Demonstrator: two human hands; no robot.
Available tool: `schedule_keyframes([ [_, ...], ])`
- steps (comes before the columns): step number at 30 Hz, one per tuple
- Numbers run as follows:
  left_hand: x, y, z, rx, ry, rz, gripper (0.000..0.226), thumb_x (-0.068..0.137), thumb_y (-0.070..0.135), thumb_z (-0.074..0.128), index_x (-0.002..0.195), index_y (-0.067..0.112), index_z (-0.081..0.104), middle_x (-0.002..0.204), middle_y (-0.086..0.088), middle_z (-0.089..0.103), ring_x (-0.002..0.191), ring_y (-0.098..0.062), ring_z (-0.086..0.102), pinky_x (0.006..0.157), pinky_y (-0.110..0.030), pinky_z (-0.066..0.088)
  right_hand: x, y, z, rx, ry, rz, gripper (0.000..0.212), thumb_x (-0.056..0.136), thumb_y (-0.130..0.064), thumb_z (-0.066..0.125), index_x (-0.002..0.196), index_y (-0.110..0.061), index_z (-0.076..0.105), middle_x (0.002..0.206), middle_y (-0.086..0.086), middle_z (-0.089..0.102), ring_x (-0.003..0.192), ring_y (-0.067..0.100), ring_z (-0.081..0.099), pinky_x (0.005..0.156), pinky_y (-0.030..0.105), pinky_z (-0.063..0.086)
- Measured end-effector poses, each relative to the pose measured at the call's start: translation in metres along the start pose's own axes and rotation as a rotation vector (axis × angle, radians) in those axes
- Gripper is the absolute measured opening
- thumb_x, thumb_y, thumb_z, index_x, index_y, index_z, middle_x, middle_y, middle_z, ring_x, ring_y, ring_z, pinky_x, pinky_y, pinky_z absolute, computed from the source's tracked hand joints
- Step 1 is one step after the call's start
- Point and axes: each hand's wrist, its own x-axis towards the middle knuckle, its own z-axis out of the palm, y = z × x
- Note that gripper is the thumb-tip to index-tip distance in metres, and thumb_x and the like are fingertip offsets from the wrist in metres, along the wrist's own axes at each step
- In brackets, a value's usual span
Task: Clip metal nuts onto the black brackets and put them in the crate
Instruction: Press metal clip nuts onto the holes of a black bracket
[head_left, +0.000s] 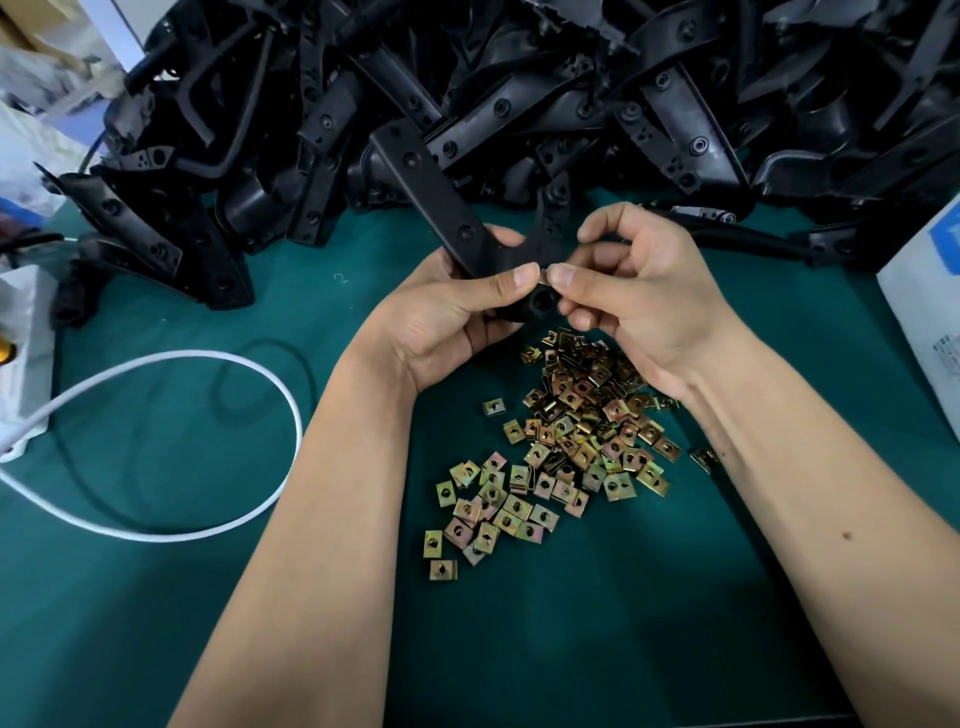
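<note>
1. While the left hand (447, 306) grips a black bracket (441, 208) near its bend, fingers curled round it, the bracket's long arm points up and away toward the pile.
2. Right hand (639, 296) pinches a small metal nut (543, 279) between thumb and forefinger, right at the bracket's edge, touching the left thumb tip. Nut mostly hidden by the fingertips.
3. Loose nuts (566, 441) lie scattered on the green mat (156, 597), below and between both wrists.
4. Heap of black brackets (519, 78) fills the far side of the mat.
5. White cable (218, 441) loops at left; white box (924, 312) at right edge.
</note>
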Motion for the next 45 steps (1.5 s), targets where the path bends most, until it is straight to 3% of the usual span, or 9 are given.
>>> schedule_keyframes([
  [9, 0.002, -0.007, 0.004, 0.044, 0.072, 0.076, 0.036, 0.074, 0.006, 0.079, 0.103, 0.017, 0.06, 0.089, 0.0, 0.073, 0.078, -0.013, 0.072, 0.064, -0.025, 0.058, 0.005, 0.009, -0.005, -0.043, 0.063, -0.015, 0.031, 0.087, 0.006, 0.074, 0.109, -0.007, 0.056, 0.069, 0.004, 0.069, 0.059, 0.016, 0.062, 0.052, 0.022, 0.049],
  [14, 0.007, -0.011, 0.004, 0.22, 0.304, 0.234, 0.045, 0.074, -0.007, 0.085, 0.106, 0.013, 0.06, 0.098, -0.01, 0.069, 0.089, -0.021, 0.07, 0.078, -0.031, 0.059, 0.002, 0.013, -0.003, -0.528, 0.195, -0.167, 0.035, 0.088, -0.013, 0.081, 0.114, -0.009, 0.058, 0.087, 0.004, 0.074, 0.071, 0.016, 0.068, 0.062, 0.028, 0.055],
  [18, 0.009, -0.006, -0.006, -0.031, 0.375, 0.3, 0.042, 0.08, -0.011, 0.077, 0.11, 0.011, 0.058, 0.086, -0.006, 0.075, 0.081, -0.022, 0.073, 0.085, -0.041, 0.059, -0.008, 0.003, 0.012, -0.93, -0.265, -0.428, 0.015, 0.083, -0.032, 0.084, 0.087, -0.021, 0.074, 0.082, -0.014, 0.07, 0.08, 0.008, 0.062, 0.077, 0.028, 0.048],
  [21, 0.008, -0.005, -0.01, -0.117, 0.375, 0.273, 0.042, 0.083, -0.007, 0.075, 0.114, 0.013, 0.057, 0.082, -0.005, 0.078, 0.074, -0.016, 0.074, 0.067, -0.028, 0.058, -0.011, 0.006, 0.025, -1.185, -0.566, -0.337, 0.019, 0.079, -0.045, 0.085, 0.088, -0.03, 0.077, 0.083, -0.017, 0.065, 0.088, 0.007, 0.051, 0.083, 0.028, 0.041],
  [28, 0.009, -0.004, -0.009, -0.203, 0.347, 0.253, 0.025, 0.083, 0.01, 0.08, 0.098, 0.021, 0.063, 0.088, 0.002, 0.073, 0.077, -0.011, 0.071, 0.064, -0.026, 0.055, -0.011, 0.01, 0.029, -1.263, -0.613, -0.267, 0.013, 0.09, -0.039, 0.076, 0.09, -0.027, 0.069, 0.09, -0.015, 0.058, 0.095, 0.006, 0.046, 0.089, 0.029, 0.041],
  [31, 0.007, -0.004, -0.009, -0.189, 0.312, 0.245, 0.023, 0.084, 0.011, 0.08, 0.094, 0.021, 0.062, 0.085, 0.0, 0.07, 0.077, -0.015, 0.071, 0.067, -0.029, 0.057, -0.012, 0.009, 0.028, -1.201, -0.515, -0.306, 0.013, 0.097, -0.033, 0.07, 0.095, -0.021, 0.069, 0.094, -0.012, 0.064, 0.094, 0.008, 0.053, 0.09, 0.032, 0.044],
  [35, 0.004, -0.002, -0.009, -0.192, 0.256, 0.222, 0.036, 0.084, 0.009, 0.077, 0.107, 0.019, 0.052, 0.09, -0.008, 0.068, 0.084, -0.023, 0.075, 0.064, -0.034, 0.059, -0.01, 0.003, 0.02, -0.769, -0.308, -0.273, 0.012, 0.102, -0.015, 0.061, 0.094, -0.012, 0.068, 0.083, -0.003, 0.072, 0.078, 0.011, 0.067, 0.076, 0.031, 0.055],
  [39, 0.0, -0.001, -0.005, -0.136, 0.225, 0.2, 0.037, 0.077, 0.017, 0.079, 0.103, 0.024, 0.053, 0.085, 0.003, 0.073, 0.078, -0.016, 0.075, 0.062, -0.027, 0.058, -0.001, 0.004, 0.011, -0.452, -0.064, -0.279, 0.02, 0.106, -0.01, 0.054, 0.092, -0.012, 0.068, 0.072, -0.004, 0.062, 0.069, 0.01, 0.055, 0.062, 0.025, 0.045],
  [45, -0.001, -0.004, 0.001, -0.1, 0.069, 0.2, 0.036, 0.082, 0.009, 0.077, 0.105, 0.021, 0.053, 0.083, 0.001, 0.074, 0.076, -0.019, 0.076, 0.068, -0.03, 0.061, 0.005, 0.007, 0.0, -0.264, 0.144, -0.183, 0.024, 0.103, -0.006, 0.057, 0.101, -0.019, 0.077, 0.081, -0.006, 0.07, 0.079, 0.005, 0.061, 0.074, 0.024, 0.051],
])
